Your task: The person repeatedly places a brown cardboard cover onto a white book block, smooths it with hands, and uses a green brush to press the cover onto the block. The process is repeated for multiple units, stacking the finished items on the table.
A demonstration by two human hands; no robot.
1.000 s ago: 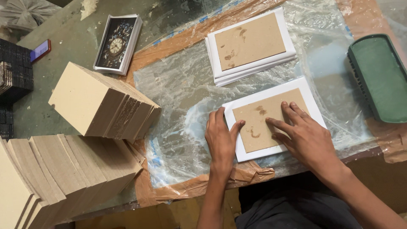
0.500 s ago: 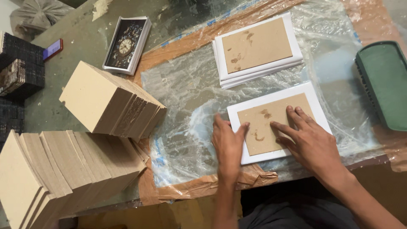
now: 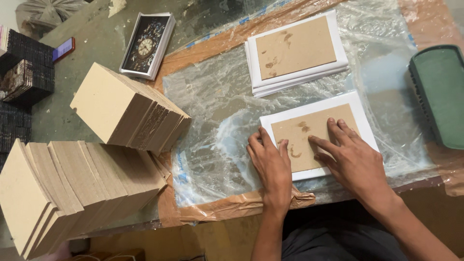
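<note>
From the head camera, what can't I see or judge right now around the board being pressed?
- Board on white sheet: its near part hidden under left hand and right hand.
- Green tray: cut off by the right frame edge.
- Stack of sheets: count too fine to tell.
- Brown marks on board: what they are is unclear.

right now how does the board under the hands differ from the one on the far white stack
The near board lies on a single white sheet, with the left hand and right hand pressing it flat. The far board tops a stack of white sheets, untouched. Both are brown, rectangular, with dark smudges, each leaving a white border.
</note>
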